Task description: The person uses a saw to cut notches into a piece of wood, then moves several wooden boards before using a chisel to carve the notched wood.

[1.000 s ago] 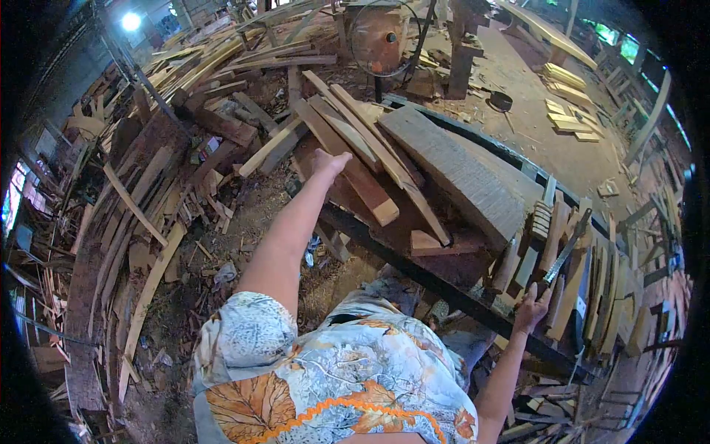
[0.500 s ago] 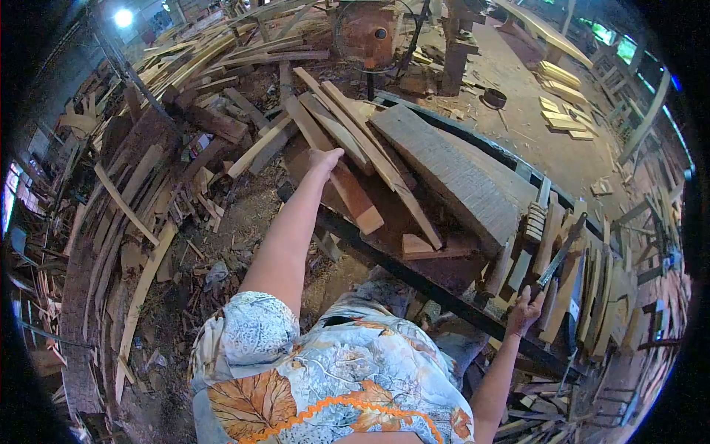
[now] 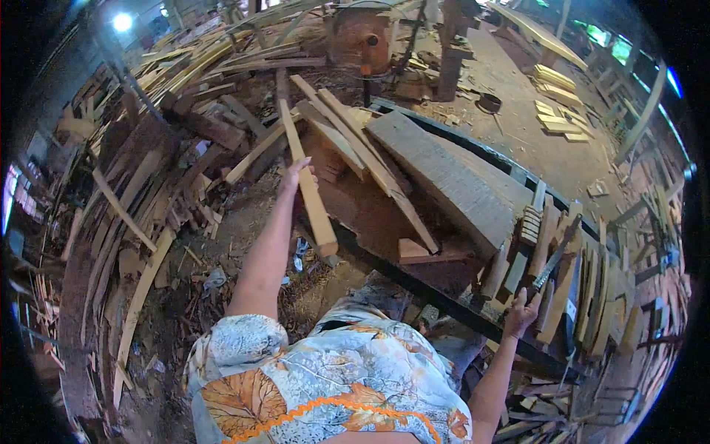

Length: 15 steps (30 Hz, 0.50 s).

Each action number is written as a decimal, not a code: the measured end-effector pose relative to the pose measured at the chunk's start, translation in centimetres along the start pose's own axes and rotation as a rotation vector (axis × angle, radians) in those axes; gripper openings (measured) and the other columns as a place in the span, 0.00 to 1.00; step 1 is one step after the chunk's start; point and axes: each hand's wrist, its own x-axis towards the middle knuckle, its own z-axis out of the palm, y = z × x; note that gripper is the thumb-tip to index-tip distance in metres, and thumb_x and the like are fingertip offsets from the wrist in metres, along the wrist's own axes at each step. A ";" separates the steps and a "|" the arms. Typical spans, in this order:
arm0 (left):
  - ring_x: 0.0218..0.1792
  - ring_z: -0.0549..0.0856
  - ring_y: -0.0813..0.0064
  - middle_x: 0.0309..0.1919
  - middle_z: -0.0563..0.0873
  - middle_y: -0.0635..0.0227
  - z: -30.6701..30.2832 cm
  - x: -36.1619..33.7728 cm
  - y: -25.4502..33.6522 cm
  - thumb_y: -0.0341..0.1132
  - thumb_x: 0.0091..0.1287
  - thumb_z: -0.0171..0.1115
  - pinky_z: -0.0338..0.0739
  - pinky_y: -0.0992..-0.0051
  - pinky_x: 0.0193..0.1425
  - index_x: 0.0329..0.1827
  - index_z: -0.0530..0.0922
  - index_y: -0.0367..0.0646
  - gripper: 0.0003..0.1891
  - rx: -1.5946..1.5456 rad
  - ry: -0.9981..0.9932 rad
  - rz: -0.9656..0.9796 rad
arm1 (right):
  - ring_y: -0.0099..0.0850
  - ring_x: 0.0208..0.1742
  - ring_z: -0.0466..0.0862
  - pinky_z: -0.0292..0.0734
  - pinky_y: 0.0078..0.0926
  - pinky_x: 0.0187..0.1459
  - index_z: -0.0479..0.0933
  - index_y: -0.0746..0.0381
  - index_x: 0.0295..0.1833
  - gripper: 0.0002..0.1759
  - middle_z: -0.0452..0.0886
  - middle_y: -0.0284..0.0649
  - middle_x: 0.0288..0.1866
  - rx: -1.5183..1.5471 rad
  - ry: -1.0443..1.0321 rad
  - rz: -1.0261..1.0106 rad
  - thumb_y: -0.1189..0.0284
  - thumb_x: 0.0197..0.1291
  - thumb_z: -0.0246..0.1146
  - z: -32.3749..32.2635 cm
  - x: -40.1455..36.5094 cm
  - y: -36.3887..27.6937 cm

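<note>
Left hand (image 3: 294, 176) is stretched far out in front of the person. Its fingers are closed on the edge of a long plank (image 3: 316, 218), about halfway along it. The long plank is pale wood. It lies slanted, with its near end poking over the front edge of the work table (image 3: 362, 214) and its far end pointing at the wood heap behind.

Right hand (image 3: 522, 311) is low down on the other side, at the right end of the table. It is closed around the bottom of a metal tool (image 3: 556, 255), which is long, thin and dark and sticks up and away from the hand. It might be a saw, but it is too small to tell for sure.

Between the two hands sits a big grey board (image 3: 444, 174), lying flat on the table. Some thin strips (image 3: 370, 159) lean across each other just beside it. A small block (image 3: 416, 250) rests near the front edge.

Lots of short slats (image 3: 592, 296) stand up close together behind the metal tool. A huge scrap pile (image 3: 140, 185) covers the ground to the left. A round rusty machine (image 3: 355, 33) stands at the back.
</note>
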 end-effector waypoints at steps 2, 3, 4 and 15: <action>0.23 0.80 0.69 0.31 0.79 0.66 0.3 -1.1 0.0 0.45 0.59 0.68 0.79 0.66 0.24 0.44 0.74 0.43 0.19 -0.066 -0.076 0.044 | 0.17 0.22 0.68 0.63 0.17 0.23 0.72 0.62 0.43 0.11 0.70 0.28 0.24 -0.035 -0.019 -0.042 0.65 0.65 0.60 -0.3 0.0 0.2; 0.23 0.81 0.69 0.33 0.80 0.65 1.9 -3.3 0.6 0.44 0.59 0.68 0.79 0.66 0.24 0.47 0.75 0.42 0.20 -0.035 -0.091 0.107 | 0.18 0.24 0.69 0.65 0.20 0.24 0.73 0.62 0.42 0.10 0.71 0.30 0.27 -0.177 0.056 -0.248 0.66 0.65 0.60 -0.2 0.7 2.4; 0.24 0.81 0.69 0.34 0.80 0.64 3.3 -5.2 1.3 0.43 0.60 0.67 0.79 0.66 0.23 0.50 0.76 0.41 0.21 -0.006 -0.105 0.166 | 0.19 0.26 0.70 0.68 0.21 0.26 0.73 0.62 0.42 0.10 0.71 0.32 0.28 -0.236 0.064 -0.263 0.67 0.64 0.61 -0.3 0.4 1.5; 0.48 0.82 0.60 0.45 0.83 0.58 18.2 -8.6 5.7 0.36 0.42 0.69 0.75 0.66 0.54 0.61 0.70 0.45 0.36 1.086 -0.447 0.879 | 0.15 0.20 0.70 0.65 0.17 0.19 0.70 0.58 0.38 0.08 0.69 0.27 0.22 -0.154 0.045 -0.167 0.67 0.65 0.60 -0.1 0.6 2.8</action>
